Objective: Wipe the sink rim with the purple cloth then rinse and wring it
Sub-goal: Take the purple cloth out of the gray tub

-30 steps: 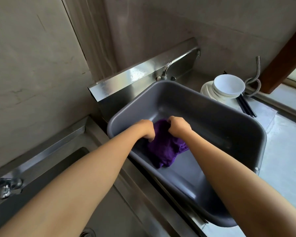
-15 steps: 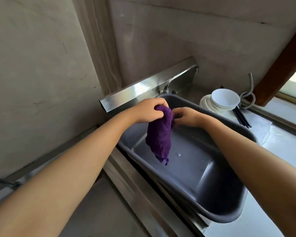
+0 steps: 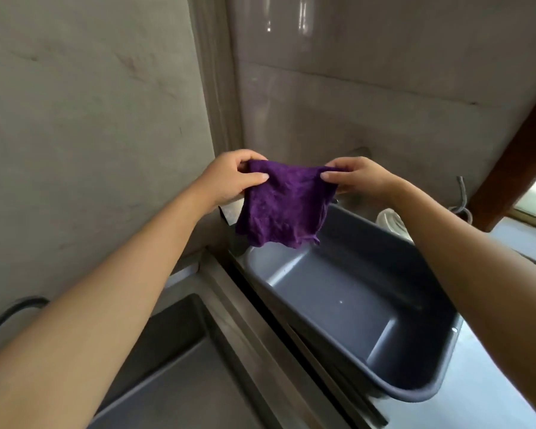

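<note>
The purple cloth (image 3: 285, 205) hangs spread out in the air above the far end of the grey plastic basin (image 3: 415, 388). My left hand (image 3: 229, 178) pinches its upper left corner and my right hand (image 3: 356, 178) pinches its upper right corner. The cloth's lower edge dangles just over the basin's far rim. The steel sink rim (image 3: 260, 329) runs between the basin and the left sink bowl (image 3: 174, 366).
A tiled wall corner stands right behind the cloth. White dishes (image 3: 390, 221) sit past the basin, partly hidden by my right arm. A hose (image 3: 461, 199) hangs at the right, and a dark tap (image 3: 10, 314) curves at the far left. Pale countertop (image 3: 492, 397) lies at the right.
Both hands lifted the cloth out of the basin and pulled it open from a bunched wad into a spread sheet. The view tilted upward toward the wall.
</note>
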